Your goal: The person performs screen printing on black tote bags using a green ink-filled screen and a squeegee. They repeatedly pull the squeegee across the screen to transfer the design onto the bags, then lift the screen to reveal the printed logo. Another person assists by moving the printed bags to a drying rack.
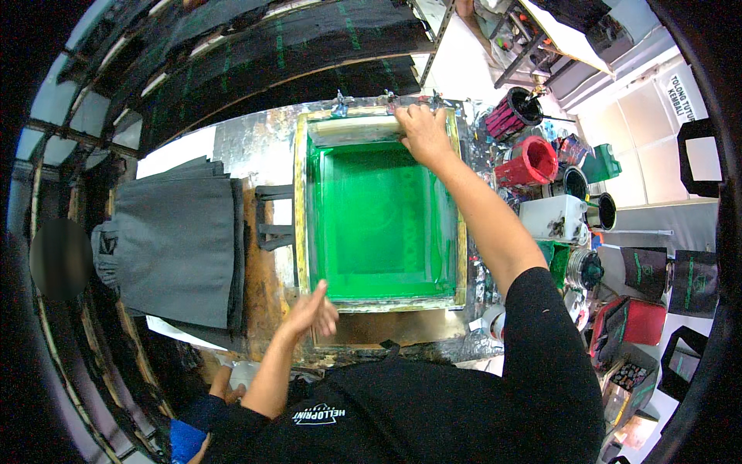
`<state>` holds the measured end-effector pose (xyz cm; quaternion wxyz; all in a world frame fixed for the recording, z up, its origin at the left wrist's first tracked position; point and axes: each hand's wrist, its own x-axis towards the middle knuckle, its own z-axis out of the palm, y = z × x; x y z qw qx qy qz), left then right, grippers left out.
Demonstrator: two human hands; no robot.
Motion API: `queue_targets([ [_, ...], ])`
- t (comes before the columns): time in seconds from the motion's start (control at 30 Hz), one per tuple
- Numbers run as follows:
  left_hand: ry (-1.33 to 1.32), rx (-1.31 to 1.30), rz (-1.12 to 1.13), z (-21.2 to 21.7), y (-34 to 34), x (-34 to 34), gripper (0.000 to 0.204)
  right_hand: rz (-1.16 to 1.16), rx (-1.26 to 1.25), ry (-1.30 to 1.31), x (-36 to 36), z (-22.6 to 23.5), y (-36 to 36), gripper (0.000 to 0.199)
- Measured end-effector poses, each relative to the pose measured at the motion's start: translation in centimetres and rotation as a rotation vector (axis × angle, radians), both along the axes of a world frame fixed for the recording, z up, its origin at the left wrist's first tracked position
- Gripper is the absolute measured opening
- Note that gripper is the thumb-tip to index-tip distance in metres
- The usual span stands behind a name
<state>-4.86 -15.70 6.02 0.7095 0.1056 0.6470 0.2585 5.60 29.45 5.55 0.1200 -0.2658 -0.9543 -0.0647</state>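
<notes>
A wood-edged printing screen (301, 224) lies on the worktable, its mesh covered with wet-looking green ink (375, 213). Along the far inside edge rests a pale squeegee (352, 133). My right hand (427, 135) reaches over the screen, fingers curled over the right end of that squeegee. Close to the near left corner of the screen is my left hand (311, 313), thumb and fingers apart, holding nothing. Dark straps (275, 193) stick out from under the left side of the screen. A stack of dark grey cloth bags (174, 243) is further left.
Ink pots crowd the right side, among them a red bucket (533, 161), a pink-streaked black pot (516, 110) and a white container (553, 219). Racks of black printed fabric (309, 50) rise at the back left. At the lower left, another person's blue clothing (188, 441) shows.
</notes>
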Motion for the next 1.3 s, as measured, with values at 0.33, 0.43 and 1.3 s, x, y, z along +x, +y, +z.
queue_targets([
  [0.33, 1.763, 0.682, -0.503, 0.1, 28.2, -10.0, 0.07, 0.067, 0.186, 0.122, -0.2, -2.8, -1.4, 0.031],
  [0.43, 1.817, 0.792, -0.403, -1.3, 29.3, -10.6, 0.054, 0.027, 0.149, 0.059, 0.0, -2.0, -1.5, 0.031],
  [1.3, 1.73, 0.891, -0.386, -1.8, 3.3, 6.3, 0.049, -0.015, 0.039, -0.028, 17.6, -1.7, -28.2, 0.027],
])
